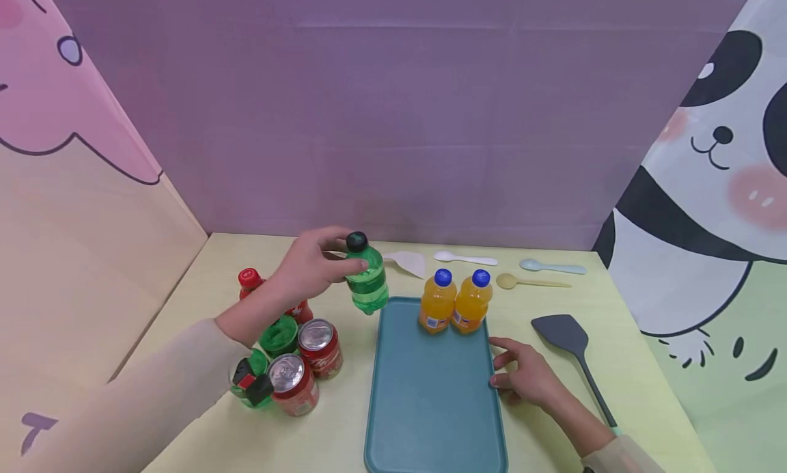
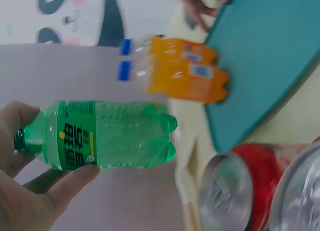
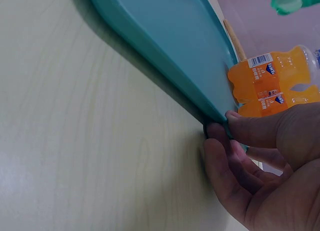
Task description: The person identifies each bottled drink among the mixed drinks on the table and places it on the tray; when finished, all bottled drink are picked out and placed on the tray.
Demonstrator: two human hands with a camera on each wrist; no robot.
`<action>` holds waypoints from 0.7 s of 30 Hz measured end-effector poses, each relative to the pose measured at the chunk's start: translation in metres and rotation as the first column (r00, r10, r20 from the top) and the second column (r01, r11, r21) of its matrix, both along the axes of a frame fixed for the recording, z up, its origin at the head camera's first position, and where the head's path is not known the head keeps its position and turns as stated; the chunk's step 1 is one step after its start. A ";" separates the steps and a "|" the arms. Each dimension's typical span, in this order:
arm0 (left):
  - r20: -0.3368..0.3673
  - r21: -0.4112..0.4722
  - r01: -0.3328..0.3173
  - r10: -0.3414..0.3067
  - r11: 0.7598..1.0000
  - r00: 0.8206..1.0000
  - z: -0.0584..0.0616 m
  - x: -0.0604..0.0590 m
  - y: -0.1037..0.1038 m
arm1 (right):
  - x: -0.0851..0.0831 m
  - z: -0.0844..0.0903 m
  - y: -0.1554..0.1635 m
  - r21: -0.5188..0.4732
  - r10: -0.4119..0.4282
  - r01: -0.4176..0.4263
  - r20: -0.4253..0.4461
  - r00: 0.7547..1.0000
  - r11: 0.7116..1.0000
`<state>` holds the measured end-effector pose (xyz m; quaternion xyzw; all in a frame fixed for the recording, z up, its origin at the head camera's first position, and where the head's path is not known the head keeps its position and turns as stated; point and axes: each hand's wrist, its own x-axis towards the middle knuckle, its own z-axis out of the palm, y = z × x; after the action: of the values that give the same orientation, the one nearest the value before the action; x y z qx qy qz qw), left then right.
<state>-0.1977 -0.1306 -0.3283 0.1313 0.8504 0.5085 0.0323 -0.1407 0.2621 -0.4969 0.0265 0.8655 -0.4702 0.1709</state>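
A: What's on the left?

B: The left hand (image 1: 307, 264) grips a small green plastic bottle with a black cap (image 1: 365, 275), its fingers (image 2: 65, 183) curled round it, lifted over the far left corner of the teal rectangular tray (image 1: 430, 404).

A: And right?

B: The right hand (image 1: 529, 377) grips the tray's right rim, fingers (image 3: 225, 156) on the pale yellow surface (image 1: 615, 363), near two orange juice bottles (image 1: 455, 302).
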 end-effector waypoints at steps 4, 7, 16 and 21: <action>0.032 -0.039 -0.026 0.027 0.999 0.999 -0.014 -0.008 0.021 | 0.000 0.000 0.000 0.003 -0.011 0.011 0.007 1.000 1.000; 0.037 -0.068 -0.038 0.041 0.997 0.998 -0.025 -0.014 0.036 | 0.000 0.000 0.000 0.008 -0.015 0.015 0.007 1.000 1.000; 0.075 -0.099 -0.078 0.086 0.992 0.993 -0.055 -0.025 0.066 | 0.000 -0.002 0.001 -0.003 -0.023 0.023 0.012 1.000 1.000; 0.072 -0.125 -0.071 0.080 0.990 0.994 -0.068 -0.026 0.073 | 0.000 -0.002 0.000 -0.012 -0.022 0.022 0.013 1.000 1.000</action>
<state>-0.2235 -0.0574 -0.3965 0.0773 0.8824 0.4610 0.0536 -0.1412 0.2621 -0.4986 0.0378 0.8611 -0.4772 0.1716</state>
